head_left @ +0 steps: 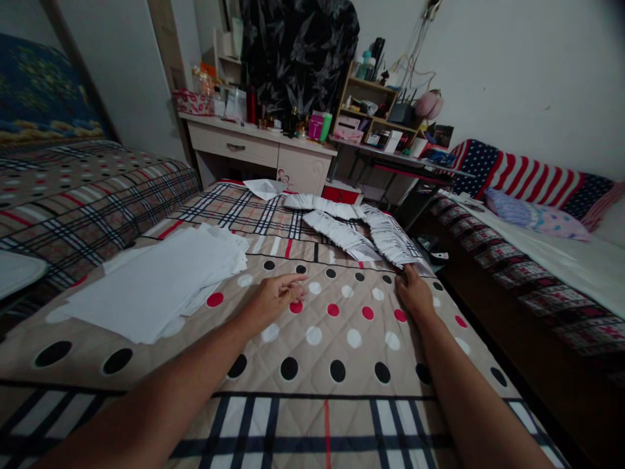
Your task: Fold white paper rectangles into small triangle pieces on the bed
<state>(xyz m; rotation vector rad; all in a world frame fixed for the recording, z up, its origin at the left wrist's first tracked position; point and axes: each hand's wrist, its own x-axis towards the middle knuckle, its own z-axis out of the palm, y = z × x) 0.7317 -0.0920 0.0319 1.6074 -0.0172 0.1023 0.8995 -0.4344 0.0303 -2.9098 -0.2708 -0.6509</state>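
Observation:
My left hand (277, 298) hovers low over or rests on the dotted bedspread (315, 378), index finger stretched to the right and the others loosely bent, with nothing in it. My right hand (416, 294) reaches to the near end of a row of folded white papers (388, 238), its fingertips closed at the last one. Two more rows stand beside it: a slanting row of folded papers (336, 231) and a far row of folded papers (322, 206). Left of my left hand lies a loose pile of flat white sheets (156, 280).
A single white sheet (264, 189) lies at the bed's far edge. Beyond stands a cream dresser (234, 146) crowded with bottles and boxes. At right, past a dark floor gap, is another bed (551, 260) with a patterned pillow (537, 215).

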